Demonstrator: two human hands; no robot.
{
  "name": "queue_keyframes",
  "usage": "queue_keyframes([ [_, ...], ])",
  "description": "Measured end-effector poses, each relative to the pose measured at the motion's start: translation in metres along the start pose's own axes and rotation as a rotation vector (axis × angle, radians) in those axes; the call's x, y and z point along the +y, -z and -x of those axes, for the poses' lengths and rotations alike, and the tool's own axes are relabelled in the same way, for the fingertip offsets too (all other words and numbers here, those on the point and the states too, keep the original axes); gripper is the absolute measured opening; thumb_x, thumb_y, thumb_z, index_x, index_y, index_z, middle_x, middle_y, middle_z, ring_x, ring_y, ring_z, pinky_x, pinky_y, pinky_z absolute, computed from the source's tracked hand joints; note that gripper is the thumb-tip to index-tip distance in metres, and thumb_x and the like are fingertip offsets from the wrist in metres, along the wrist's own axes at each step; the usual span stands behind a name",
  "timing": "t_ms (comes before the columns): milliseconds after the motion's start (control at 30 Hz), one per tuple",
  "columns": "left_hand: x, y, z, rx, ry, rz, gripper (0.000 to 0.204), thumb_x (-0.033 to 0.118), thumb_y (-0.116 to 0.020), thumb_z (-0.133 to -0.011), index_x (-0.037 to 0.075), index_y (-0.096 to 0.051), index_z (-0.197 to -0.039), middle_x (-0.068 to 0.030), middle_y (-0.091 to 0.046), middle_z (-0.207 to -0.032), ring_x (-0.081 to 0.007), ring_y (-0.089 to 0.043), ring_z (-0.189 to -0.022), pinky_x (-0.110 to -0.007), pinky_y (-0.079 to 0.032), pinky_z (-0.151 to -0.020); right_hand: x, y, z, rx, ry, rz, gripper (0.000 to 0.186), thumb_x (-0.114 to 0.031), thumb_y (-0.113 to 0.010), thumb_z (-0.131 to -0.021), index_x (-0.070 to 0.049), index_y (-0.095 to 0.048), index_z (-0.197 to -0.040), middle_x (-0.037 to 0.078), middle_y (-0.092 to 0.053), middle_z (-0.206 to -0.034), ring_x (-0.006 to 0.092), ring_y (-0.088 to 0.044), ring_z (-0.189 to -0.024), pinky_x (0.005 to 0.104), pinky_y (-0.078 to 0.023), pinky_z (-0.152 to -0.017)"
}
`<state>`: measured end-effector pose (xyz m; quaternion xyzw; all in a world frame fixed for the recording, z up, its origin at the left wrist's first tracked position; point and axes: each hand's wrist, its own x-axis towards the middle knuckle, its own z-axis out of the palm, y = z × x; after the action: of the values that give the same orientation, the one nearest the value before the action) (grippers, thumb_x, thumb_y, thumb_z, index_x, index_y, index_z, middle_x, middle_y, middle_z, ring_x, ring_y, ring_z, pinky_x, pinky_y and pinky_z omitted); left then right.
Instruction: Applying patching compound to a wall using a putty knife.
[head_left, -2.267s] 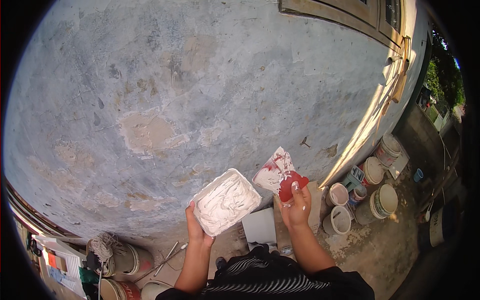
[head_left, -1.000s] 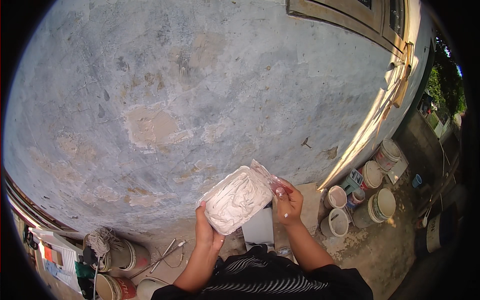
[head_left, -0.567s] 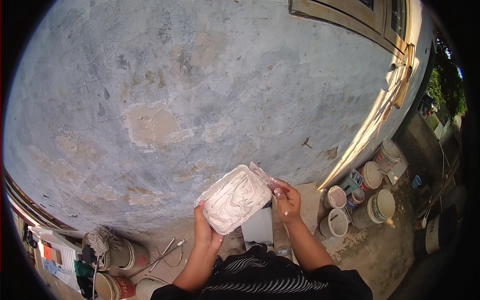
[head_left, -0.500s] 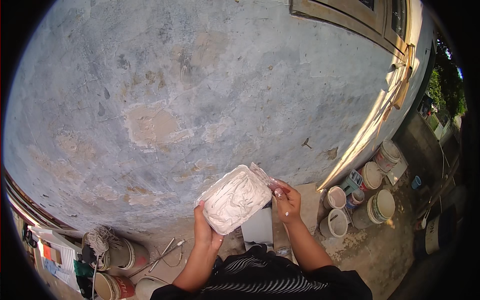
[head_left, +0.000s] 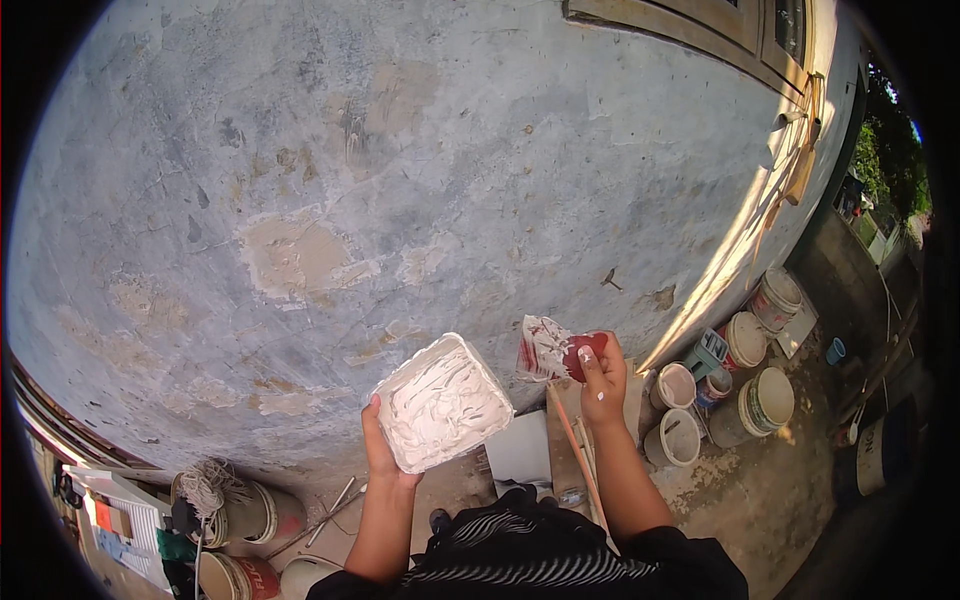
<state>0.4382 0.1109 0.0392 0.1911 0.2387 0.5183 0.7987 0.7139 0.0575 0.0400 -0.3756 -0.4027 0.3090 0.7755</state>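
My left hand [head_left: 383, 442] grips a rectangular white tub [head_left: 503, 421] by its left and lower side. Thick, pale pinkish-white filler [head_left: 440, 405] with smeared ridges fills it. To the right of the tub, my right hand [head_left: 603, 385] holds a red putty knife [head_left: 588, 350], thumb pressed on its handle. The flat blade points left and is coated in streaks of the paste. A gap separates the blade from the tub. White specks of paste stick to my right thumb and wrist. Ahead stands a worn blue-grey wall [head_left: 560, 220] with a beige patch [head_left: 295, 255].
Several paint buckets [head_left: 672, 438] stand along the wall's base at right. More buckets [head_left: 275, 510] and a stringy mop head [head_left: 212, 487] are at lower left. Long sticks [head_left: 580, 440] and a pale board [head_left: 518, 452] lie near my feet. A wooden window frame [head_left: 700, 45] is at top right.
The putty knife has come away from the tub's right rim and moved right, its blade now in full view. The tub has shifted slightly left and turned a little.
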Motion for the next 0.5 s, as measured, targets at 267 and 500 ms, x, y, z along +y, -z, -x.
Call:
queue_keyframes([
  [267,0.007,0.007,0.002,-0.040,0.053,-0.036,0.073,0.052,-0.044,-0.095,0.000,-0.041,-0.145,-0.0204,-0.052,-0.142,-0.0355,-0.055,-0.126,-0.047,-0.045,-0.107,-0.033,-0.006,-0.043,-0.208,-0.309,-0.141,0.018,-0.004,-0.052,-0.099,0.000,-0.059,-0.115,0.006,-0.068,-0.103,0.0116,-0.065,-0.093,0.0273,-0.052,-0.086],
  [500,0.005,0.014,0.004,-0.060,0.093,-0.027,0.072,0.052,-0.044,-0.096,-0.001,-0.042,-0.144,-0.0217,-0.053,-0.141,-0.0362,-0.057,-0.124,-0.047,-0.047,-0.105,-0.023,-0.030,-0.037,-0.302,-0.555,-0.224,0.021,-0.005,-0.056,-0.096,0.000,-0.060,-0.116,0.006,-0.068,-0.103,0.0125,-0.066,-0.092,0.0274,-0.052,-0.084],
])
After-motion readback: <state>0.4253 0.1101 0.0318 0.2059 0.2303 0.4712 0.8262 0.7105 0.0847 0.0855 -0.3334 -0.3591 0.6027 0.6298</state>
